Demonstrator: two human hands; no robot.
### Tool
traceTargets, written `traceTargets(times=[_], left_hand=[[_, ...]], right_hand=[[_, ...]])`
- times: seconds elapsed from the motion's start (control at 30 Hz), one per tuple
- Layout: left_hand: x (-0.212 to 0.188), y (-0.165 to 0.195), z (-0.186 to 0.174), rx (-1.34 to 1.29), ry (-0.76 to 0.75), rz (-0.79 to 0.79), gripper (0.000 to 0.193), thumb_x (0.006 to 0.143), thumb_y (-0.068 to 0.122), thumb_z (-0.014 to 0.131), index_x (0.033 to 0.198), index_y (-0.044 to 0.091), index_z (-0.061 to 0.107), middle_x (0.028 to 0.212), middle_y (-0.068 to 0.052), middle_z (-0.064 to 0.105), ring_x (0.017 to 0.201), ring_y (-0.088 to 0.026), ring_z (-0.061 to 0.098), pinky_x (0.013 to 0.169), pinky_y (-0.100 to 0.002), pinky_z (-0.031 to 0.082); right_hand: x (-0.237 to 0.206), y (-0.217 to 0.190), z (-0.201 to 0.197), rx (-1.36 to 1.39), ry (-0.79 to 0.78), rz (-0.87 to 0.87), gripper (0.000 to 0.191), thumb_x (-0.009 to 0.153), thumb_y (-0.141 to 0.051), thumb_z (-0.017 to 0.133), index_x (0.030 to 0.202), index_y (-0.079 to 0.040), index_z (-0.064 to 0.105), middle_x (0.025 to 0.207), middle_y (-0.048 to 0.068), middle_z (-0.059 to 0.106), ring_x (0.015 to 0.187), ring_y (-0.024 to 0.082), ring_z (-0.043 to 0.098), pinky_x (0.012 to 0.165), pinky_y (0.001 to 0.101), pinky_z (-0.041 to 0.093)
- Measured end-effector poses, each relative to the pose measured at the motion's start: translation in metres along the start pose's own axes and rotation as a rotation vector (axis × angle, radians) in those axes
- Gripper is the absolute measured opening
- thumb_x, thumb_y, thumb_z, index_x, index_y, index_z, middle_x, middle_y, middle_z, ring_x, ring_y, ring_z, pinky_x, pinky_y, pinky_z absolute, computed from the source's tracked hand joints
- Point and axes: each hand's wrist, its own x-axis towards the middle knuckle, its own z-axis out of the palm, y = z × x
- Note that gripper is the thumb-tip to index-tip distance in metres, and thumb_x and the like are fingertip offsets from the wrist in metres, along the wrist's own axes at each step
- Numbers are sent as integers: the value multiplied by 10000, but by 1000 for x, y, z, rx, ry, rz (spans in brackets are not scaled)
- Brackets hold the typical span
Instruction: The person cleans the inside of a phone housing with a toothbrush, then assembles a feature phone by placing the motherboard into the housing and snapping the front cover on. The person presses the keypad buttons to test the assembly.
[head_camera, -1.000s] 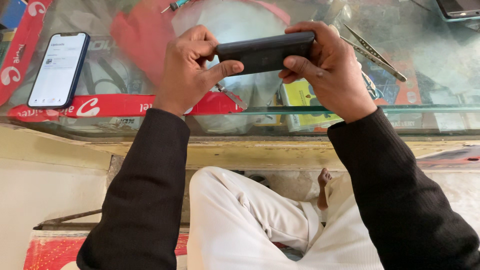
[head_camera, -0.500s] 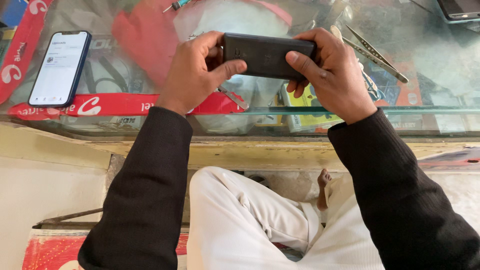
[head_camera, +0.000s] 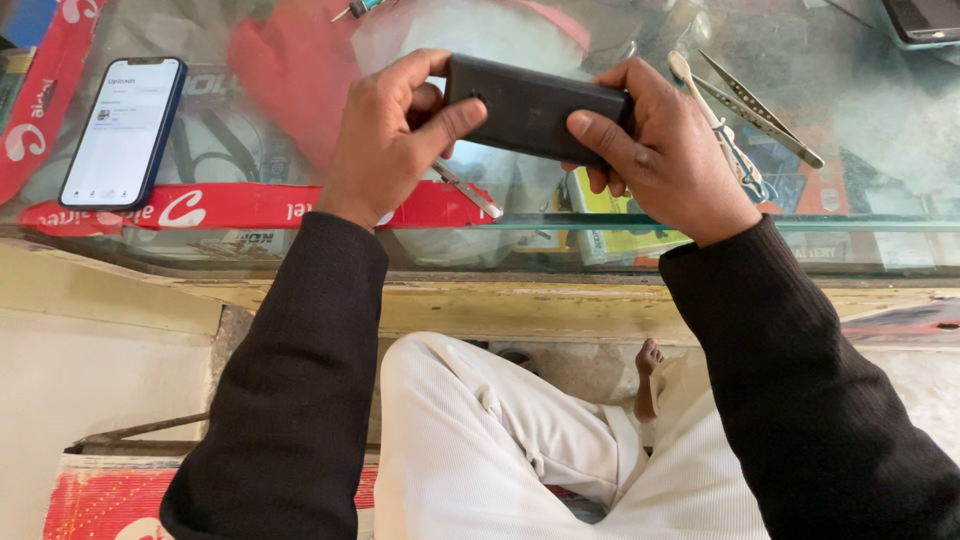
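Observation:
Both my hands hold a black phone (head_camera: 530, 108) lengthwise above a glass counter (head_camera: 870, 160), its dark back turned toward me. My left hand (head_camera: 395, 140) grips its left end, thumb pressed on the back near the camera hole. My right hand (head_camera: 660, 150) wraps the right end, thumb lying on the back. A thin metal tool (head_camera: 465, 188) lies on the glass just under my left hand.
A second phone (head_camera: 125, 130) with a lit white screen lies on the glass at the left. Metal tweezers (head_camera: 760, 110) and a thin spudger (head_camera: 715, 125) rest right of my right hand. A screwdriver tip (head_camera: 355, 8) shows at the top. Another device (head_camera: 925, 18) sits top right.
The black phone has tilted so its flat back faces me instead of its thin edge, and both thumbs have shifted onto the back.

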Motion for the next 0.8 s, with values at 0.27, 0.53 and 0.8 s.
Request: traceTargets(times=[0.27, 0.53, 0.8], left_hand=[[0, -1, -1, -141, 14, -69, 392, 1036, 417, 608, 1058, 39, 711, 686, 32, 626, 586, -42, 613, 528, -218, 477], [1, -5, 2, 7, 41, 72, 423, 1032, 397, 687, 1200, 9, 694, 721, -11, 682, 592, -60, 618, 525, -228, 471], [-1, -3, 1, -19, 72, -8, 401, 1058, 377, 647, 1244, 32, 730, 721, -4, 660, 604, -47, 625, 531, -219, 476]], right_hand=[[-2, 5, 0, -6, -40, -13, 359, 1039, -230, 697, 1242, 6, 518, 817, 51, 657, 677, 87, 651, 558, 249, 492], [-1, 4, 3, -39, -69, -326, 543, 946, -132, 794, 1347, 53, 477, 1065, 106, 648, 967, 127, 648, 804, 288, 563], [-1, 4, 2, 58, -77, -14, 564, 934, -181, 807, 1379, 1, 511, 978, 54, 656, 796, 97, 643, 677, 260, 563]])
